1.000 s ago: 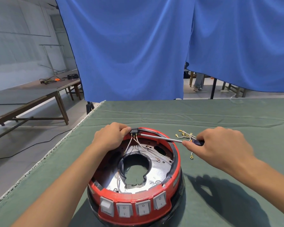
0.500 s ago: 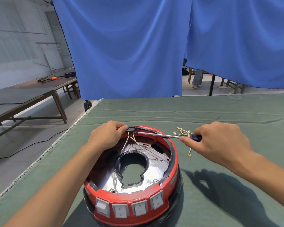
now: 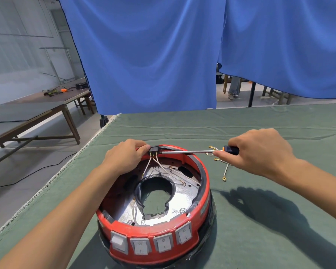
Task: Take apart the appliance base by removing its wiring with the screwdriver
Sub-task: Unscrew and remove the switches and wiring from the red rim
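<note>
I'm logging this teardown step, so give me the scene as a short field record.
left hand: grips the black connector block at the far rim
right hand: holds the screwdriver, tip at the block
appliance base: red, open, white wires still attached inside
rocker switches: four, near side
loose wires: on green cloth
</note>
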The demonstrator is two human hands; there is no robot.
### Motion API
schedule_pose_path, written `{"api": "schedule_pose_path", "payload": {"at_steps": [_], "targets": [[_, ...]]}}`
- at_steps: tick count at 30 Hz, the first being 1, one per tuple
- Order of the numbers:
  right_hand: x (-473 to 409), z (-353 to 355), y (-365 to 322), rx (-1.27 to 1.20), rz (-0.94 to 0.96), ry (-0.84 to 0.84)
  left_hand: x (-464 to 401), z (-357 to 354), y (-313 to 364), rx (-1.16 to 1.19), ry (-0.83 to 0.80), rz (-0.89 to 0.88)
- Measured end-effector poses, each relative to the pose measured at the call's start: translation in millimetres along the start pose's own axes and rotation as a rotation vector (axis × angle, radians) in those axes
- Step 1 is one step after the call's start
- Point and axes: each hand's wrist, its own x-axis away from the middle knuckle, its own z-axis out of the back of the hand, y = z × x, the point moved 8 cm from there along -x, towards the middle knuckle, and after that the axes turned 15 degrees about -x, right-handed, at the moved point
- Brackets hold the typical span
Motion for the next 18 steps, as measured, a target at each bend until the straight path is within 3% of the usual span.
{"api": "schedule_pose_path", "payload": {"at_steps": [18], "targets": [[-26, -9, 15, -0.038, 0.144, 0.045, 0, -1, -1, 0.021, 0.008, -0.012]]}}
